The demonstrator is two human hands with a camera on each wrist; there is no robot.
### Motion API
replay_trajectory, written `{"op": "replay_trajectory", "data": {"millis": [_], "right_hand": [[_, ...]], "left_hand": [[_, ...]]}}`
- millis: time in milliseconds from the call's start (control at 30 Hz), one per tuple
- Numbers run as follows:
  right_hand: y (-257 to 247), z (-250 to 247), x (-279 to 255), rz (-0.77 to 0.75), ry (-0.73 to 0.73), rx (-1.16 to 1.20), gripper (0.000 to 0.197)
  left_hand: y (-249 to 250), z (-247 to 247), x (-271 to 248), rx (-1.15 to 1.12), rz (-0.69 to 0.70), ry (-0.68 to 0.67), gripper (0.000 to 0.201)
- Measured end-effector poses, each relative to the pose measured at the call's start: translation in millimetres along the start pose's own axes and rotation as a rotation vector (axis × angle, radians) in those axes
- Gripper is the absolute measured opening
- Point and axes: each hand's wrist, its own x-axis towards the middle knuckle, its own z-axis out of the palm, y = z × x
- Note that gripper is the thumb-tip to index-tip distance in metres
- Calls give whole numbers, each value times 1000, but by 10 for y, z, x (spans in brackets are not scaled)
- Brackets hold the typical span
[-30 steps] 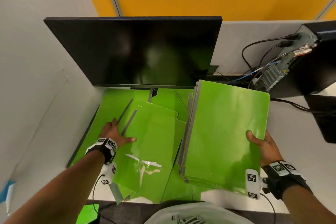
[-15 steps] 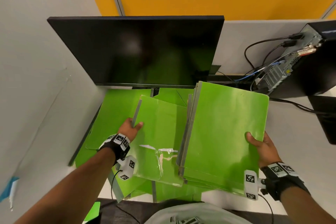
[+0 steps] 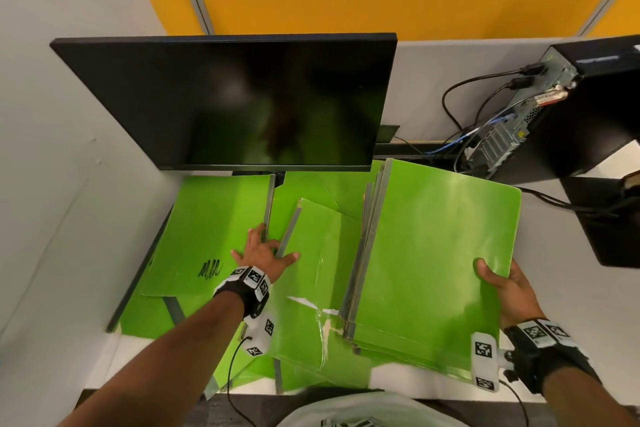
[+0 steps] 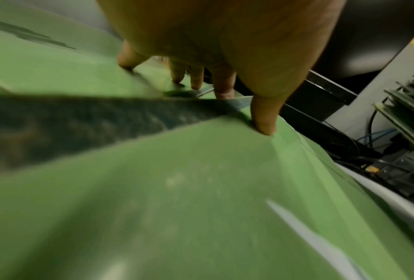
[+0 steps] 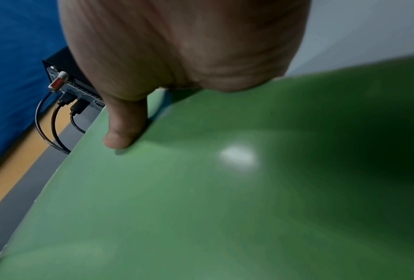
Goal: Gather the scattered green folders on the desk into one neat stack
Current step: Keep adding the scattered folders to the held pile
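A thick stack of green folders [image 3: 433,253] lies tilted on the right of the desk. My right hand [image 3: 502,284] grips its right edge, thumb [image 5: 121,136] on the top cover [image 5: 225,208], fingers hidden beneath. A torn green folder [image 3: 318,288] with a white rip lies left of the stack, its right side tucked under it. My left hand [image 3: 277,243] rests spread at this folder's grey spine, thumb [image 4: 264,128] pressing on its cover [image 4: 201,189], fingers touching the folders beyond. A flat folder with a black scribble [image 3: 207,225] sits further left. More folders lie underneath.
A black monitor [image 3: 242,104] overhangs the folders at the back. A computer tower [image 3: 571,114] with cables [image 3: 464,135] stands at back right, a black slab [image 3: 609,218] beside it. A grey partition [image 3: 69,184] closes the left. Bare desk [image 3: 561,295] shows right of the stack.
My left hand brought the torn folder rightward and down against the stack, then shifted up to its spine with fingers spread. The right hand kept its grip on the stack.
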Motion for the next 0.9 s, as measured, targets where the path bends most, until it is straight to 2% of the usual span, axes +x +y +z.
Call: {"op": "replay_trajectory", "data": {"millis": [100,233,333,467,533,600,733,833,900], "right_hand": [[-11,-26,18,-2,-10,21,43],[-5,-39,53,-4,-20,21,43],[8,-21,73,-13,-23,9,36],[17,-4,90,0,-34,5,34],[10,-8,90,7,-37,18,36],[-1,-11,92,10,-42,30,38],[-24,-24,73,1,-51,44,41],[-29,-47,46,2,-41,57,38],[-43,-59,28,-2,-31,52,36]], "left_hand": [[19,19,-41,-25,-41,27,64],[40,1,-42,-54,-48,4,68],[94,-16,-117,-69,-12,65,55],[-29,-89,-84,-41,70,76,34],[-132,-176,-5,113,184,2,57],[-202,-300,25,375,341,-79,75],[-202,-529,-17,913,578,-230,64],[-212,-551,84,1169,661,-307,81],[-178,-611,155,1248,723,-328,90]]}}
